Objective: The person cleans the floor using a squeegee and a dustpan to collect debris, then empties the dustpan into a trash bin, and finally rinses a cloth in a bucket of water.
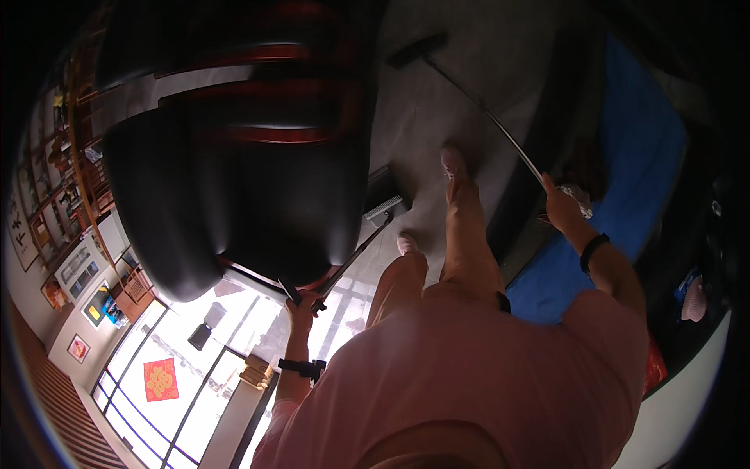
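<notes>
A long-handled broom (495, 117) reaches away from me, its dark head (417, 50) lying on the grey floor. My right hand (565, 205) is closed around the upper end of its metal handle. The long-handled dustpan (389, 201) stands on the floor near my feet, with a pale comb-like toothed strip along its edge. My left hand (302, 308) grips the top of the dustpan's handle, and a dark flat object, too unclear to name, also shows at that hand. The broom head is well beyond the dustpan, not touching it.
Black padded chairs (281, 199) with reddish trim stand close on the left. A blue sheet (638, 129) covers something on the right, beside a dark curved edge. Glass doors or windows with a red decoration (160, 380) are at the lower left, and filled shelves line the far left.
</notes>
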### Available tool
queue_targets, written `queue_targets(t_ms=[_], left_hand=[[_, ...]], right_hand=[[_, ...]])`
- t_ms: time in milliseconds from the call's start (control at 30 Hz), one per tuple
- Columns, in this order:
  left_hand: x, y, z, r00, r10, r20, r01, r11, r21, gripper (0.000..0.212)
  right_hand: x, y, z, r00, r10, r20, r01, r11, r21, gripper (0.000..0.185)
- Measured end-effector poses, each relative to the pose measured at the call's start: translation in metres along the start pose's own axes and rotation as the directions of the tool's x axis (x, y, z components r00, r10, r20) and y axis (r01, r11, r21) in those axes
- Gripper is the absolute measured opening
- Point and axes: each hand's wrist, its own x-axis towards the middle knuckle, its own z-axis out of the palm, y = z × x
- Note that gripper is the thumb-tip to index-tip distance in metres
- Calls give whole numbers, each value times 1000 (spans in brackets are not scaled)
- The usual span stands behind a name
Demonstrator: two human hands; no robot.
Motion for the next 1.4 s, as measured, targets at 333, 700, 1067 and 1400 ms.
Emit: queue_targets(t_ms=[333,700,1067,1400], left_hand=[[4,-24,-12,998,15,55,-12,998,-61,13],[-53,-113,-62,974,160,157,-153,987,-55,14],[-111,-219,-113,938,243,249,-291,939,181,13],[-178,-283,-142,938,261,228,-313,920,235,14]], right_hand=[[-163,-18,86,998,-50,38,44,991,130,60],[-108,-135,85,981,184,-62,-113,802,587,65],[-238,-254,316,993,87,73,-111,875,472,74],[-380,-207,382,986,-79,-144,147,817,557,59]])
